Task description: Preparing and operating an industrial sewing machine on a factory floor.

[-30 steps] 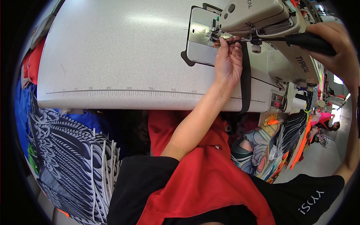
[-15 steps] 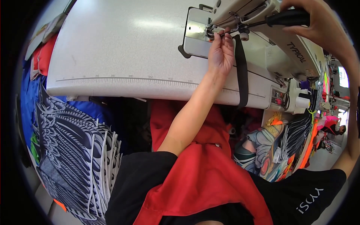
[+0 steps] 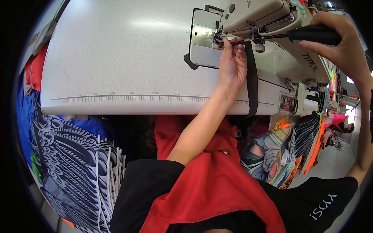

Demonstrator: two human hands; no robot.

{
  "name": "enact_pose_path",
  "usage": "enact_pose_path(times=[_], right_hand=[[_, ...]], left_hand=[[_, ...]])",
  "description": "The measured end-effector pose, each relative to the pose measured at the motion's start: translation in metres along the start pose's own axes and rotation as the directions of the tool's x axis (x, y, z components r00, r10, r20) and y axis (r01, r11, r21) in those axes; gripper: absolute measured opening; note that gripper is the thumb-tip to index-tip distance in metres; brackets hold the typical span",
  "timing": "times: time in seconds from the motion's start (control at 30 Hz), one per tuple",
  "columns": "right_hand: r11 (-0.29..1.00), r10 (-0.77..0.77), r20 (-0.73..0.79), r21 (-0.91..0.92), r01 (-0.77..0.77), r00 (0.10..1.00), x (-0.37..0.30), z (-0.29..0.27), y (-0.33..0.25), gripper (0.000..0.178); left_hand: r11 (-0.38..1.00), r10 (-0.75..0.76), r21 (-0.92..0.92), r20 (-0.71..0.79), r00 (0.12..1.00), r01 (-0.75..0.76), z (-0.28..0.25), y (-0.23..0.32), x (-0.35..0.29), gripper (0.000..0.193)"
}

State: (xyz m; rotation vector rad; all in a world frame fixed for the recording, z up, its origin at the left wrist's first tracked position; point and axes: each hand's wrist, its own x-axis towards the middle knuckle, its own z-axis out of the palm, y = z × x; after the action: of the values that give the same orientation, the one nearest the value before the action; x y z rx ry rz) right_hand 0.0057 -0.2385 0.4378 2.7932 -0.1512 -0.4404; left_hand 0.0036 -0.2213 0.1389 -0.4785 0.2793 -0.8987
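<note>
Loosely curled right hand (image 3: 351, 50) on black-handled screwdriver (image 3: 315, 35)

A black rounded tool handle (image 3: 315, 35), off-white sewing machine (image 3: 254, 14), speckled pale-grey counter (image 3: 124, 58), red cloth apron (image 3: 210, 186); dark fabric pile (image 3: 66, 155), white feather-patterned.

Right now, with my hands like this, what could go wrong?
The screwdriver in your right hand could slip and jab your left hand, whose fingertips are close to its shaft. Those fingers are also beneath the sewing machine's head, so they might get pinched if it moved. The black strap beside your left wrist could snag.
</note>
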Motion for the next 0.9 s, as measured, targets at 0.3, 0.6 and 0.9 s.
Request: enact_pose_path(times=[0.3,0.6,0.9], right_hand=[[0.998,0.024,-0.092,-0.064,-0.03,0.995,-0.004,0.004,0.0,0.026],[0.909,-0.291,-0.028,-0.319,0.267,0.956,0.011,-0.005,0.004,0.025],[0.976,-0.119,-0.062,-0.192,0.105,0.991,0.007,0.006,0.005,0.025]], left_hand=[[0.999,0.037,0.018,-0.052,0.998,-0.036,0.009,0.0,0.001,0.026],[0.996,0.071,0.059,-0.035,0.997,-0.068,0.008,0.004,-0.002,0.028],[0.997,0.046,0.069,-0.019,0.999,-0.045,0.002,0.005,-0.003,0.027]])
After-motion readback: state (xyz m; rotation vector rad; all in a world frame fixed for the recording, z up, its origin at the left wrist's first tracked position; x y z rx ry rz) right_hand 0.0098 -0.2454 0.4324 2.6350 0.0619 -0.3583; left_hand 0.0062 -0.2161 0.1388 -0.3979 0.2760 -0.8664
